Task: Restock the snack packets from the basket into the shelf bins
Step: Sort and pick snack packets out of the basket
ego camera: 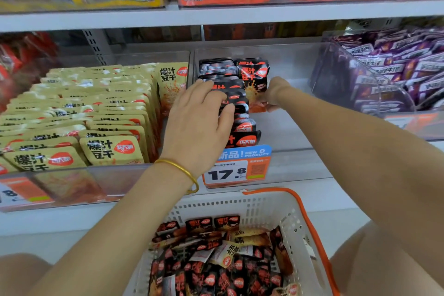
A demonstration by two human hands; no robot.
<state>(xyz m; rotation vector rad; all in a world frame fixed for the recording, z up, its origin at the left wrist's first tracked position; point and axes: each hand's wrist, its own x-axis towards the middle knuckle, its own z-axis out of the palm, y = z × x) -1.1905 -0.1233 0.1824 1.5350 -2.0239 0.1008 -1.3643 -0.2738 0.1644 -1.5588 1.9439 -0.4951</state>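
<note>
Wrist hid the right hand's (276, 94) fingers, grip unreadable, beside an upright black packet (254, 75). Left hand (199, 125) lay flat-fingered on the packet row (243, 126) running front-to-back.

Bare forearms — a thin gold bangle (185, 170) (plain) circles the left wrist.

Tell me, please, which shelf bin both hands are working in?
The middle bin, the one with black packets; its neighbours hold yellow packets and purple packets. The left hand rests on the row; the right hand pinches one.

Black packets (253, 74) upright in bin (288, 127)
</note>
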